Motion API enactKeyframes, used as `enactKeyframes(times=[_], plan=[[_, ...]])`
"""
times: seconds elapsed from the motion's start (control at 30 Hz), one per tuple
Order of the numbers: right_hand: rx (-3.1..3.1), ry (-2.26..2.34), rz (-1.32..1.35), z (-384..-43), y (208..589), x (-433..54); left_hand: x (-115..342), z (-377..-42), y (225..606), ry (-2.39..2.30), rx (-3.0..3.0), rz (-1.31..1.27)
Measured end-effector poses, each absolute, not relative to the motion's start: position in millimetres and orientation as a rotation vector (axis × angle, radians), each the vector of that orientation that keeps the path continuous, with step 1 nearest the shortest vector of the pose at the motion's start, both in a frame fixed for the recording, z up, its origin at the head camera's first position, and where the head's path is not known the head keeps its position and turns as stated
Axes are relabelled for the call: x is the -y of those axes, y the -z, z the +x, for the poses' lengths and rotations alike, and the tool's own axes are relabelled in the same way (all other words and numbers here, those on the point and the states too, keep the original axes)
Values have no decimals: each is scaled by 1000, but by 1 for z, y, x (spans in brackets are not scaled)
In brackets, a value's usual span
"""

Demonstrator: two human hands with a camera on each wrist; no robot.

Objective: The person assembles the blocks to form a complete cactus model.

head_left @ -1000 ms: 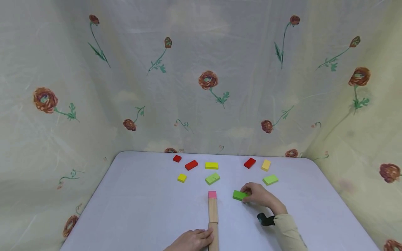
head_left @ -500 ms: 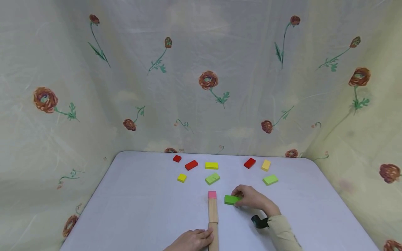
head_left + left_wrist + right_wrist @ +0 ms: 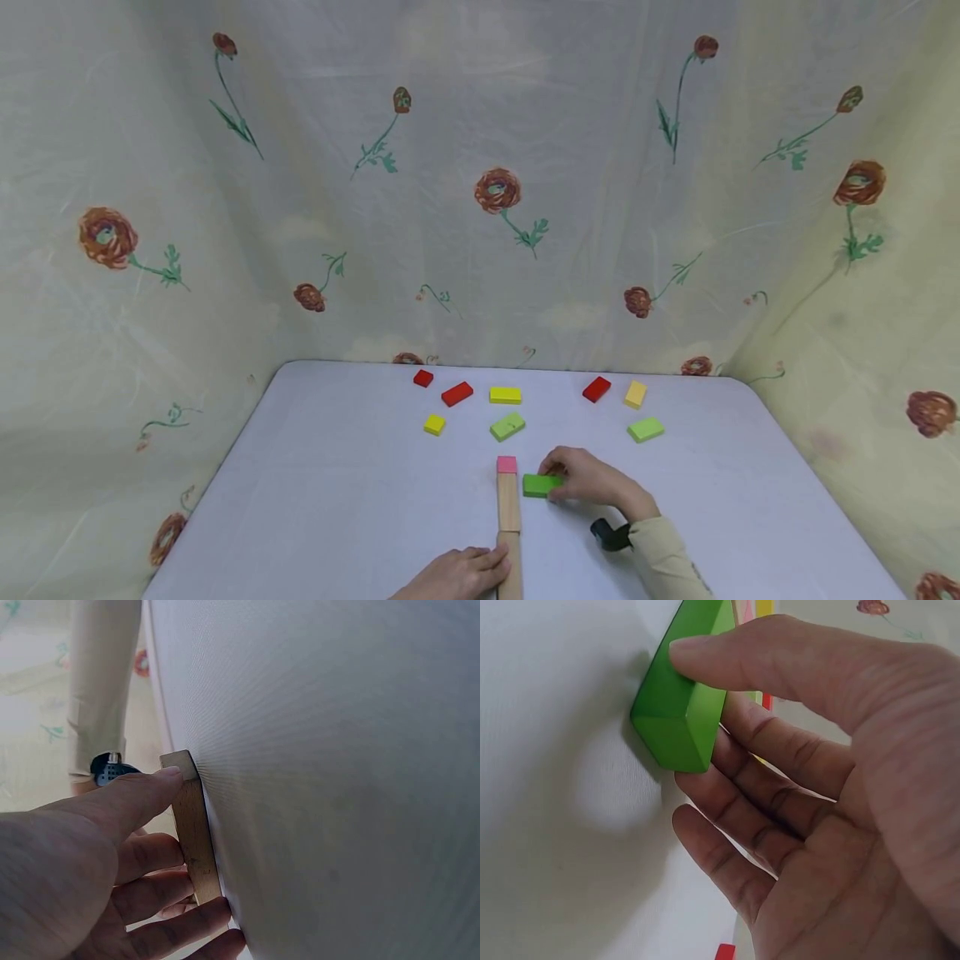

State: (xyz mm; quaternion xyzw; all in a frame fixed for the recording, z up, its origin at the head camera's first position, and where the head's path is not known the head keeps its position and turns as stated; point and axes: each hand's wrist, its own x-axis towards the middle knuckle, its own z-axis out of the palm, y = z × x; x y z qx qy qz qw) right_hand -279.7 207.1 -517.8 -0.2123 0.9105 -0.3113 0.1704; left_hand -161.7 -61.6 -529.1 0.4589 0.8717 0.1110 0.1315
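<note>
Loose toy blocks in front of a pale hanging sheet (image 3: pixel 585 208) printed with reddish-brown flowers.
On the white worktop (image 3: pixel 337 483), left of the yellow rectangular block (image 3: pixel 505 396), lie a red rectangular block (image 3: pixel 457 394), a small red block (image 3: pixel 423 379) farther out, and a small yellow block (image 3: pixel 434 425) nearer the camera; in front, a light green rectangular block (image 3: pixel 507 427); to its right, a second red rectangular block (image 3: pixel 596 389), a pale orange block (image 3: pixel 635 395), and another light green block (image 3: pixel 646 430) nearer the camera.

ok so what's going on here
A person's right hand pinches a green block close beside a line of wooden blocks with a pink block at its far end. The left hand touches the nearer wooden block. Other coloured blocks lie scattered farther back on the pale table.
</note>
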Motion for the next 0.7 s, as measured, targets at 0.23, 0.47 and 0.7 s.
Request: enactKeyframes(times=[0.23, 0.47, 0.7], plan=[[-2572, 876, -642, -279, 518, -202, 62, -162, 530, -323, -2533, 1327], [-2566, 862, -675, -277, 518, -198, 61, -162, 530, -323, -2529, 1299], [-2540, 885, -626, -276, 517, -197, 60, -163, 529, -303, -2516, 1280]])
